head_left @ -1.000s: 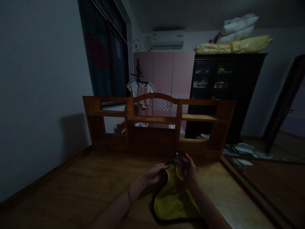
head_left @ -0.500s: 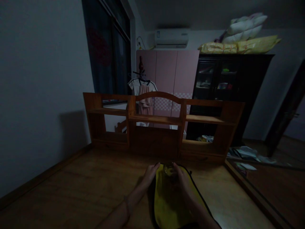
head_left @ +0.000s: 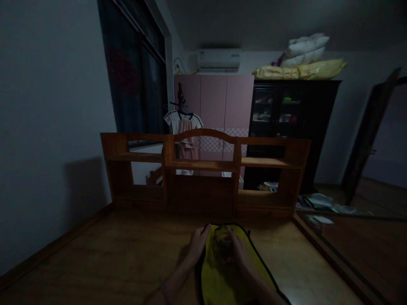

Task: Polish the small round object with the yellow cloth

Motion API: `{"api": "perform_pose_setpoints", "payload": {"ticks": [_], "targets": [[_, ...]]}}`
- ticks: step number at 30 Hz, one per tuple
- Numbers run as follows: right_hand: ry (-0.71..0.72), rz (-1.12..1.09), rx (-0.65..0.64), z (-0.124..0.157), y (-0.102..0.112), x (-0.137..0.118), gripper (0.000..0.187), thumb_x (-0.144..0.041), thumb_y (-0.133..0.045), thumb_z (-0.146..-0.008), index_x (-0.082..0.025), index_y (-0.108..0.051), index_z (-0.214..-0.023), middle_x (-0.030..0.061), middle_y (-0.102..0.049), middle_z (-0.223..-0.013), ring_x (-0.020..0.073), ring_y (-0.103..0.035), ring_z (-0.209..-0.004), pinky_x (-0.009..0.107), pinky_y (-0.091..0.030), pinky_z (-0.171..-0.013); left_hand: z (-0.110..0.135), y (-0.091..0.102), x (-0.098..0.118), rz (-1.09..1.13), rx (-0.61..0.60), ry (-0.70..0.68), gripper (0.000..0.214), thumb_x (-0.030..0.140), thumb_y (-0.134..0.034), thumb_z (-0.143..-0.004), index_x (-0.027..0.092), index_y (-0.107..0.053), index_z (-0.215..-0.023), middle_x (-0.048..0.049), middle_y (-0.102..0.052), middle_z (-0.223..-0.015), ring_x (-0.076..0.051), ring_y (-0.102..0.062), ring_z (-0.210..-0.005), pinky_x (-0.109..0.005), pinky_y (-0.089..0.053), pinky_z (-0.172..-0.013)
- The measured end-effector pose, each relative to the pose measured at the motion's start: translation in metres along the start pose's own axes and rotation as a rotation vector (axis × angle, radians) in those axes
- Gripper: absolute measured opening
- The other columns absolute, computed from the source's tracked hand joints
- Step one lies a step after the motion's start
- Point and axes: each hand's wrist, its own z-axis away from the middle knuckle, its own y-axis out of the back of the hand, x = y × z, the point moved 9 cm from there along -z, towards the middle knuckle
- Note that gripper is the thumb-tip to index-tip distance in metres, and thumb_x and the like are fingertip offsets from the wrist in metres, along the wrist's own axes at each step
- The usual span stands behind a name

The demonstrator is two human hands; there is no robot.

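Observation:
A yellow flat bag [head_left: 219, 283] with black edging lies on the wooden board in front of me, its far end pointing away. My left hand [head_left: 199, 241] is closed on the bag's upper left edge, thumb on top. Over the bag's far end, my right hand [head_left: 238, 248] has its fingers curled round a small rounded, glinting object [head_left: 221, 236]. Yellow seems to show through this object, but the dim light hides its kind. Part of it is covered by my right fingers.
A wooden shelf unit [head_left: 203, 165] stands across the board's far end. A white wall [head_left: 54, 127] closes off the left, and a raised wooden edge [head_left: 327, 254] runs along the right. Beyond are a pink wardrobe [head_left: 213, 101] and a dark cabinet [head_left: 318, 114].
The whole view has shifted, so the room sits further left and lower. The rounded object shows more plainly beside my right fingers. My left hand stays at the bag's edge.

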Motion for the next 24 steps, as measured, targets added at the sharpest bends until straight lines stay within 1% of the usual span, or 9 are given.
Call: {"api": "perform_pose_setpoints", "payload": {"ticks": [1,3,5,7,10,12,14,18,24], "targets": [[-0.018,-0.004,0.016,0.003,-0.001,0.002,0.056,-0.056,-0.047,-0.079,-0.012,-0.062,-0.110,0.0150,-0.065,-0.105,0.0297,-0.062,-0.095,0.034,-0.054,-0.064,0.002,0.000,0.003,-0.019,0.005,-0.006,0.057,0.064,-0.054,-0.071,0.009,-0.067,-0.076,-0.0032,-0.064,-0.066,-0.017,-0.055,-0.063,-0.025,-0.041,-0.058],[-0.025,-0.057,0.020,0.007,-0.005,0.003,0.053,-0.057,-0.045,-0.081,-0.013,-0.064,-0.105,0.0134,-0.066,-0.105,0.0291,-0.061,-0.099,0.037,-0.052,-0.077,0.006,-0.001,0.009,-0.035,0.013,-0.011,0.055,0.063,-0.054,-0.071,0.010,-0.068,-0.076,-0.0040,-0.066,-0.070,-0.019,-0.056,-0.068,-0.025,-0.043,-0.061],[0.006,-0.048,0.015,0.009,-0.007,-0.001,0.048,-0.055,-0.049,-0.081,-0.015,-0.065,-0.102,0.0110,-0.066,-0.106,0.0273,-0.059,-0.103,0.036,-0.046,-0.090,0.008,-0.001,0.014,-0.016,0.015,-0.009,0.055,0.063,-0.054,-0.072,0.010,-0.068,-0.077,-0.0045,-0.066,-0.071,-0.019,-0.057,-0.070,-0.026,-0.044,-0.063],[0.020,-0.027,0.020,0.010,-0.007,-0.003,0.046,-0.054,-0.051,-0.081,-0.016,-0.064,-0.104,0.0101,-0.066,-0.109,0.0265,-0.058,-0.106,0.035,-0.041,-0.095,0.010,-0.002,0.015,0.031,0.010,0.005,0.055,0.062,-0.053,-0.072,0.009,-0.069,-0.080,-0.0045,-0.066,-0.070,-0.019,-0.058,-0.068,-0.027,-0.045,-0.064],[-0.010,-0.018,0.029,0.011,-0.005,0.000,0.049,-0.055,-0.050,-0.081,-0.015,-0.063,-0.107,0.0108,-0.066,-0.109,0.0269,-0.059,-0.103,0.035,-0.044,-0.090,0.011,-0.001,0.014,0.071,0.041,0.051,0.054,0.061,-0.055,-0.070,0.010,-0.069,-0.081,-0.0046,-0.067,-0.072,-0.019,-0.058,-0.069,-0.028,-0.045,-0.065],[-0.019,-0.018,0.033,0.011,-0.005,0.001,0.049,-0.055,-0.050,-0.081,-0.015,-0.064,-0.105,0.0111,-0.066,-0.107,0.0270,-0.060,-0.100,0.035,-0.046,-0.086,0.014,0.004,0.014,0.053,0.108,0.077,0.053,0.061,-0.059,-0.067,0.010,-0.070,-0.079,-0.0050,-0.067,-0.073,-0.020,-0.058,-0.073,-0.028,-0.044,-0.067],[-0.009,-0.022,0.042,0.011,-0.004,0.000,0.047,-0.055,-0.051,-0.081,-0.016,-0.065,-0.102,0.0106,-0.067,-0.106,0.0267,-0.060,-0.100,0.035,-0.045,-0.087,0.016,0.008,0.016,0.042,0.156,0.084,0.054,0.061,-0.061,-0.064,0.010,-0.070,-0.078,-0.0056,-0.068,-0.074,-0.021,-0.058,-0.076,-0.029,-0.044,-0.070],[0.012,-0.056,0.032,0.011,-0.006,-0.004,0.044,-0.054,-0.052,-0.081,-0.017,-0.066,-0.098,0.0089,-0.068,-0.101,0.0257,-0.062,-0.097,0.034,-0.046,-0.086,0.019,0.008,0.021,0.053,0.158,0.074,0.053,0.060,-0.062,-0.063,0.010,-0.071,-0.079,-0.0063,-0.069,-0.076,-0.023,-0.059,-0.078,-0.031,-0.044,-0.072],[0.060,-0.046,0.062,0.013,-0.002,-0.009,0.044,-0.056,-0.053,-0.079,-0.018,-0.068,-0.096,0.0091,-0.070,-0.097,0.0274,-0.062,-0.094,0.035,-0.048,-0.081,0.021,0.008,0.022,0.050,0.156,0.064,0.046,0.052,-0.060,-0.069,0.011,-0.070,-0.085,-0.0049,-0.069,-0.079,-0.022,-0.058,-0.080,-0.030,-0.044,-0.071]]}}
